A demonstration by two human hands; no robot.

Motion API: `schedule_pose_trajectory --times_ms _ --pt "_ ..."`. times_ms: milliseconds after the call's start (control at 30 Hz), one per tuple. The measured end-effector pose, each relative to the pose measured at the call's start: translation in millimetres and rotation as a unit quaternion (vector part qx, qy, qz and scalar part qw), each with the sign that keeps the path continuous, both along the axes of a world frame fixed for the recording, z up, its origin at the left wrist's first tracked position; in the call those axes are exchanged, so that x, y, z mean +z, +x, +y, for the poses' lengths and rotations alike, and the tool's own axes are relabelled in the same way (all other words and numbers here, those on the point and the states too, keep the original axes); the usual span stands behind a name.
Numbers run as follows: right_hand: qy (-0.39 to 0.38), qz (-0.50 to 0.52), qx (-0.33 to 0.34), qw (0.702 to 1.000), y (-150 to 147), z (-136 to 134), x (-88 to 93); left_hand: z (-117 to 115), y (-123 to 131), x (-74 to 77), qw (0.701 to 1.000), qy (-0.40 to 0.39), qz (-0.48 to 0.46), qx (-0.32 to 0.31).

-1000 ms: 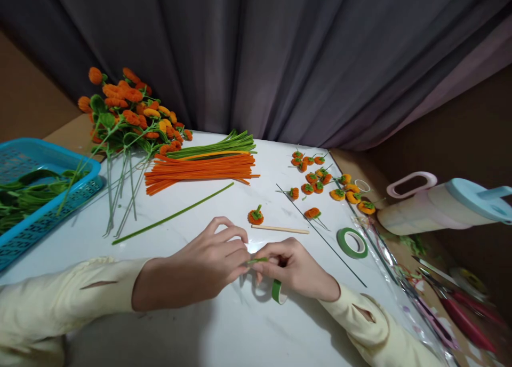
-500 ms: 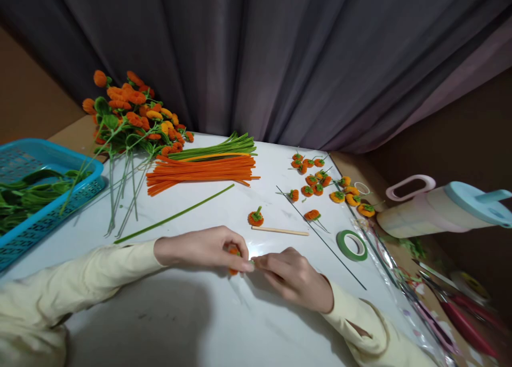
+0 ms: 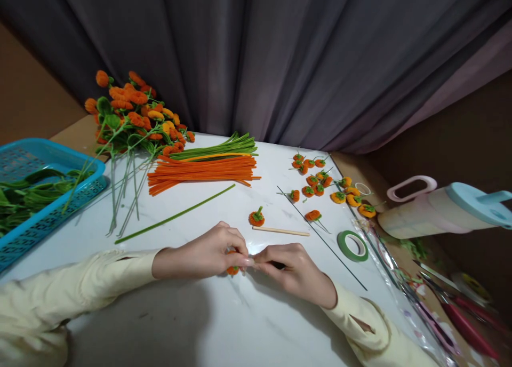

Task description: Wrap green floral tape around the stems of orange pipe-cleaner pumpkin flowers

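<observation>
My left hand is closed in a pinch on a small orange pipe-cleaner flower, most of which its fingers cover. Fingertip to fingertip with it, my right hand is pinched shut; whatever lies between its fingers is too small and hidden to name. Just beyond the hands sit another orange flower head with a green base and a thin wooden stick. A roll of green tape and a thin dark wire lie to the right.
Orange pipe cleaners and green ones are bundled at the back, beside finished flowers. A blue basket stands left. Several flower heads, a tumbler and red-handled pliers are on the right.
My right hand's fingers have turned and arched slightly, opening a gap behind the thumb. The green bit between the hands is now hidden. My left hand keeps its pinch on the flower.
</observation>
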State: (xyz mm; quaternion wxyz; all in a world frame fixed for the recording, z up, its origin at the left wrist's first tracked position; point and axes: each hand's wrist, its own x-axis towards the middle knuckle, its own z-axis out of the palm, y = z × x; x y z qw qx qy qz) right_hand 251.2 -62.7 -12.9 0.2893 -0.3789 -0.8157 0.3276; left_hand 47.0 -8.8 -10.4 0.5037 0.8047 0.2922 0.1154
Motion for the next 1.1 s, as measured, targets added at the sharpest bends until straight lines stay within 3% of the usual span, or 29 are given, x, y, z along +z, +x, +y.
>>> schedule_pose_trajectory --times_ms 100,200,300,400,467,567,633,700,833,900,1000,1100 --pt "0.048 -0.012 0.017 0.999 1 -1 -0.1 2 1 -0.8 0.998 -0.058 0.013 -0.005" --pt "0.039 -0.013 0.009 0.999 1 -2 -0.6 -1 -1 2.3 0.997 0.076 0.019 0.003" --pt "0.027 -0.017 -0.017 0.999 0 -4 -2.2 -8 -3 4.9 0.972 0.234 0.003 -0.028" --pt "0.07 -0.061 -0.007 0.996 0 -5 -3.7 -13 -4 4.4 0.951 0.307 -0.008 -0.044" --pt "0.13 -0.107 0.03 0.985 0 -6 -4.7 -13 -4 4.8 0.957 0.289 0.005 -0.039" --pt "0.224 -0.172 0.089 0.955 -1 -8 -6.8 -7 -2 9.0 0.985 0.154 0.062 -0.049" --pt "0.239 -0.198 0.111 0.944 -3 -10 -8.5 -3 -1 12.0 0.99 0.085 0.096 -0.065" --pt "0.213 -0.211 0.117 0.947 -4 -11 -9.8 -3 -1 11.9 0.985 0.109 0.103 -0.081" --pt "0.134 -0.189 0.104 0.967 -6 -11 -8.8 -11 -3 1.8 0.951 0.287 0.043 -0.107" --pt "0.074 -0.152 0.084 0.982 -6 -9 -6.8 -14 -5 -2.1 0.939 0.328 0.019 -0.101" --pt "-0.015 -0.076 0.035 0.996 -6 -6 -3.6 -14 -5 -0.2 0.949 0.308 0.002 -0.071" --pt "-0.104 -0.006 -0.004 0.995 -5 -2 -1.6 -8 -3 6.7 0.978 0.204 0.009 -0.039"
